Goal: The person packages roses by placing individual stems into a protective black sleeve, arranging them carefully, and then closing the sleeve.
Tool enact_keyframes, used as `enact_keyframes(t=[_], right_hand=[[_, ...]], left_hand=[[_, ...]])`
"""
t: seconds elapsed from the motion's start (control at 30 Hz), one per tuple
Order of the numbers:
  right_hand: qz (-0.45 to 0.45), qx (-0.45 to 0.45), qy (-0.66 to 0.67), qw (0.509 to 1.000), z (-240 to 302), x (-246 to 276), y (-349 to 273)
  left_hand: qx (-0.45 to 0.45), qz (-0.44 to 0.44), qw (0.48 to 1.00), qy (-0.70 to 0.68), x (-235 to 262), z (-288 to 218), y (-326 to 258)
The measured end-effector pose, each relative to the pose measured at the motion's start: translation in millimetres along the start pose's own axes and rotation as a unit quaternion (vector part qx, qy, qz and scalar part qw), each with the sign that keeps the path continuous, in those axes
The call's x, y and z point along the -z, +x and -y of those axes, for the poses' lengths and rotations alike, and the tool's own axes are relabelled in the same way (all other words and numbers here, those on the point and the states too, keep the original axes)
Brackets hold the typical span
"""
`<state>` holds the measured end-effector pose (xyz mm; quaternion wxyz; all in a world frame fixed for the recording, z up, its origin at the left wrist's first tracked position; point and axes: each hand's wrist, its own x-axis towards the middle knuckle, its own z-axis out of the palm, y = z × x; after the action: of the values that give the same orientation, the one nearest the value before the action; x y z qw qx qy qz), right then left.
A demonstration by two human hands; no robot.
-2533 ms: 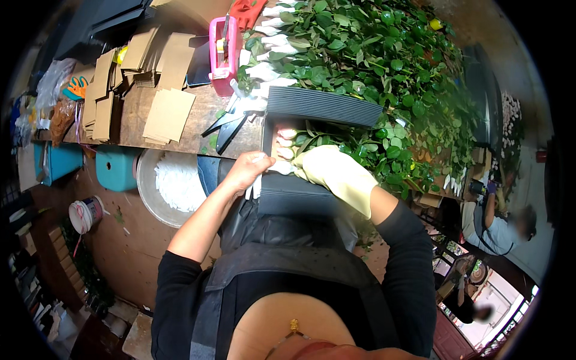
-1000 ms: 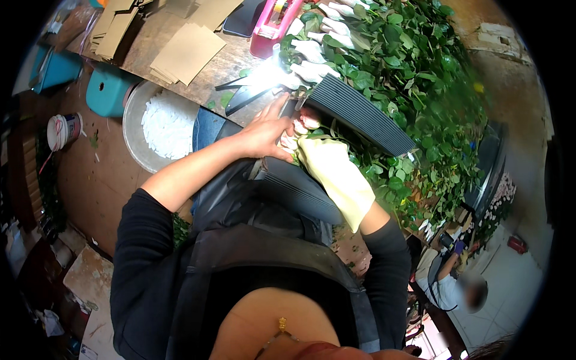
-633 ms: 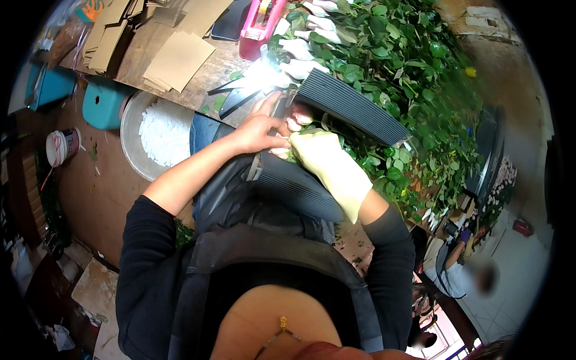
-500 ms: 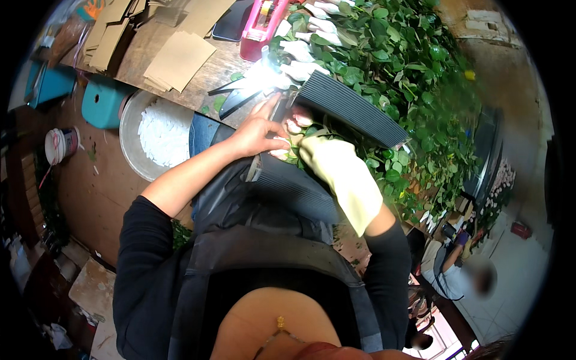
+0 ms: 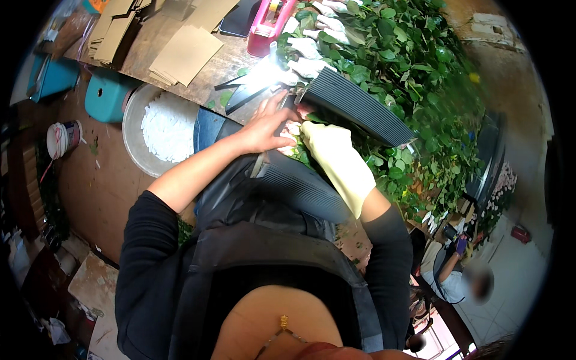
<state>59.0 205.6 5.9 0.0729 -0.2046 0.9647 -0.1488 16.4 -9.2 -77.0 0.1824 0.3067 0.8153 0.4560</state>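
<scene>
Cardboard sheets (image 5: 186,54), a pink tape dispenser (image 5: 268,27) and leafy stems (image 5: 414,66) crowded the workbench (image 5: 225,63). The bare left hand (image 5: 267,126) and yellow-gloved right hand (image 5: 327,141) pressed closed around pale rosebuds (image 5: 292,129) beside a dark corrugated sheet (image 5: 357,108).

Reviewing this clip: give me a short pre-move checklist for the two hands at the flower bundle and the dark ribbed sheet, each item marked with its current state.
1. Left hand bare and on the flower bundle: ok.
2. Right hand gloved in pale yellow, at the bundle: ok.
3. Dark ribbed sheet lies right beside the flower heads: ok.
4. Firm grasp on the stems: cannot tell, fingers overlap them.
5. Pink tape dispenser on the wooden table, apart from both hands: ok.
6. Dark tools near the table edge, close to the left hand: cannot tell what they are.
</scene>
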Motion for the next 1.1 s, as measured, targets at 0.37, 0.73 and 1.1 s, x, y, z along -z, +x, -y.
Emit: enact_keyframes(t=[0.37, 0.73, 1.1], right_hand=[[0.206, -0.239, -0.114, 0.942, 13, 36, -1], [0.076, -0.094, 0.029, 0.992, -25, -6, 1], [0.147, -0.155, 0.003, 0.977, -8, 21, 2]], left_hand=[[0.059, -0.089, 0.993, -0.048, -18, 2, 6], [0.019, -0.103, 0.993, -0.049, -19, 9, 5], [0.079, -0.13, 0.988, 0.006, -13, -15, 32]])
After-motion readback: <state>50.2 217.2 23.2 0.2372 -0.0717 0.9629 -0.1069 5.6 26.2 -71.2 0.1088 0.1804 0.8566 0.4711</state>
